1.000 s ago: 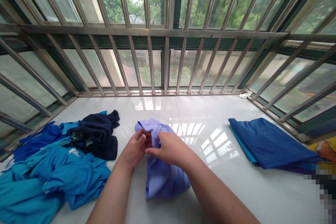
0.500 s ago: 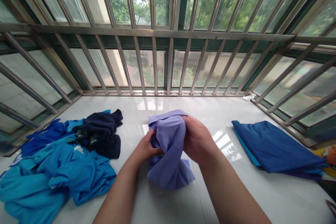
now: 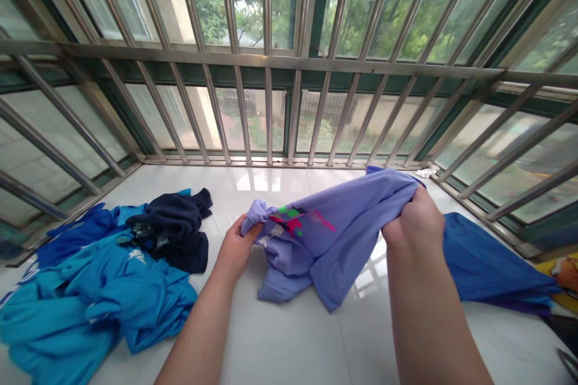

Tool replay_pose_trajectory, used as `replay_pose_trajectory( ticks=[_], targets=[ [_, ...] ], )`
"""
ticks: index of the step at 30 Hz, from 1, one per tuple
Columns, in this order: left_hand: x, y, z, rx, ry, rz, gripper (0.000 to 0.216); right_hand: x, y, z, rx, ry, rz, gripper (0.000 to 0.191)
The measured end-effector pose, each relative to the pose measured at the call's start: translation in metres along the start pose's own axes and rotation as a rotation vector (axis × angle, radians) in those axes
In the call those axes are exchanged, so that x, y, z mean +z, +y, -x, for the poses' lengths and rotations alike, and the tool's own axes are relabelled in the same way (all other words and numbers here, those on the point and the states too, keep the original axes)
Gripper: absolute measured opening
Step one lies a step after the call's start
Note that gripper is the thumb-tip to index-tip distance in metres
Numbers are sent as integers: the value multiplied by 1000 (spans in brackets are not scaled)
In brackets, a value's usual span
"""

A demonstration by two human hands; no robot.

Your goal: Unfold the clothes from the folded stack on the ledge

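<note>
A lavender T-shirt (image 3: 343, 222) with a pink, green and white print is stretched between my two hands above the white tiled ledge. My left hand (image 3: 237, 246) pinches a bunched end of it at the left. Farther right and a little higher, my right hand (image 3: 415, 219) grips the other end, fingers closed around the cloth. The shirt's lower part hangs in loose folds between them. Beyond my right hand lies a folded blue garment stack (image 3: 492, 271), partly hidden by my right arm. Left of my left hand is a heap of crumpled turquoise clothes (image 3: 103, 301).
A dark navy garment (image 3: 176, 228) lies on top of the left heap. Metal window bars (image 3: 293, 114) close off the back and both sides of the white ledge (image 3: 280, 355). A yellow printed item (image 3: 564, 274) sits at the right edge, and a crumpled white scrap (image 3: 427, 171) in the back right corner.
My hands have moved apart, the right one far to the right, the left slightly left. The lavender T-shirt has gone from bunched to stretched out, and its print now shows.
</note>
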State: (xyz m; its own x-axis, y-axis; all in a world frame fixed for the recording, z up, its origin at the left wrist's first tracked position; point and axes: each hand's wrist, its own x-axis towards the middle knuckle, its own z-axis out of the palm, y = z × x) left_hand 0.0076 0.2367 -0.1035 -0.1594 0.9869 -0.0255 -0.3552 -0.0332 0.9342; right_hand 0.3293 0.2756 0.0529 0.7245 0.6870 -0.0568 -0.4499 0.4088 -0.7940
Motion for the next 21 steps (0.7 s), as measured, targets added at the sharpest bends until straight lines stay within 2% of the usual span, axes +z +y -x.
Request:
replay_pose_trajectory(
  ticks=[2,5,7,8,10,12,13,15,16,18,21],
  targets=[
    [3,3,3,-25,22,56,59,-8,11,-6,-109,19,144,13],
    [9,9,8,-60,31,198,64,-16,28,-5,-273,-144,553,40],
    [10,13,11,-100,16,284,67,-19,38,5,-481,-290,842,62],
    [10,14,13,-129,8,319,68,-19,43,12,-587,-417,953,68],
    [6,15,17,-202,-21,375,71,-17,53,32,-685,-811,1081,69],
    [2,15,20,-274,-84,417,74,-15,64,55,-565,-1250,1128,65],
    [-1,15,21,-306,-126,438,76,-13,70,66,-464,-1411,1144,58],
    [-5,17,23,-342,-208,494,78,-10,78,83,-296,-1597,1179,35],
    [-6,19,22,-348,-241,530,77,-8,79,89,-245,-1633,1192,25],
    [-9,22,18,-340,-276,598,74,-4,76,94,-187,-1617,1179,21],
    [-12,22,8,-273,-218,567,62,1,59,94,-126,-1400,954,24]
  ],
)
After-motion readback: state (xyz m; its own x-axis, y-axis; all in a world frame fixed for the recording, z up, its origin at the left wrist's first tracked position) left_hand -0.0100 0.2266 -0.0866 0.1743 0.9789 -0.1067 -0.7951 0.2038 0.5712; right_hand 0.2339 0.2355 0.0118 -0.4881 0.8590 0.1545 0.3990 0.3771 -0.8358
